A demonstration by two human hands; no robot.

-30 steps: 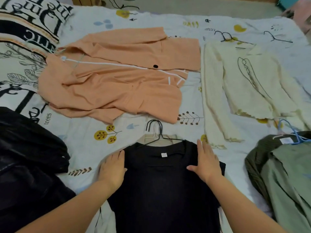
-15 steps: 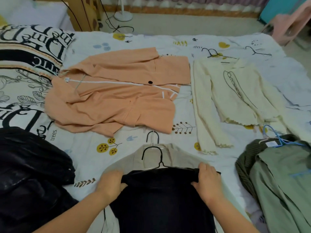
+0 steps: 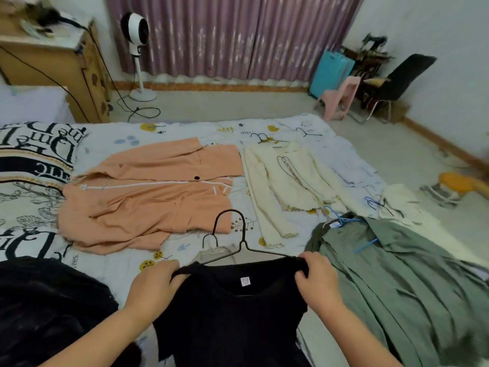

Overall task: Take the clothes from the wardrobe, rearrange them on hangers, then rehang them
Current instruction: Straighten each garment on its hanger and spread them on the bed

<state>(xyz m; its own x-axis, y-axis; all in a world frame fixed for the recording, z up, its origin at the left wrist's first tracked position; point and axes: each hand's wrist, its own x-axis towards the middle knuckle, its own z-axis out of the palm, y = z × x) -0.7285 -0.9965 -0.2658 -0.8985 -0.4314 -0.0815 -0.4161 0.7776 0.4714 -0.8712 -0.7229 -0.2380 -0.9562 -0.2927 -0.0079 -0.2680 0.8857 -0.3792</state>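
Note:
A black t-shirt (image 3: pixel 232 311) hangs on a black wire hanger (image 3: pixel 239 234), lifted a little above the bed (image 3: pixel 185 131). My left hand (image 3: pixel 153 284) grips its left shoulder and my right hand (image 3: pixel 316 280) grips its right shoulder. Under the hanger lies a beige garment (image 3: pixel 217 254) with its own hanger hook. An orange jacket (image 3: pixel 148 192) lies spread across the middle of the bed. A cream cardigan (image 3: pixel 288 181) lies to its right. A green shirt (image 3: pixel 397 274) on a blue hanger (image 3: pixel 341 219) lies at the right edge.
A black garment (image 3: pixel 45 308) is heaped at the left front, a printed pillow (image 3: pixel 31 160) behind it. Loose black hangers (image 3: pixel 264 137) lie at the bed's far side. Beyond stand a fan (image 3: pixel 136 49), a wooden cabinet (image 3: pixel 66 72), a pink stool (image 3: pixel 338 99) and a black chair (image 3: pixel 399 80).
Both hands went from lying flat on the black t-shirt to gripping its shoulders and lifted it off the bed on its hanger. The view tilted up to show the room.

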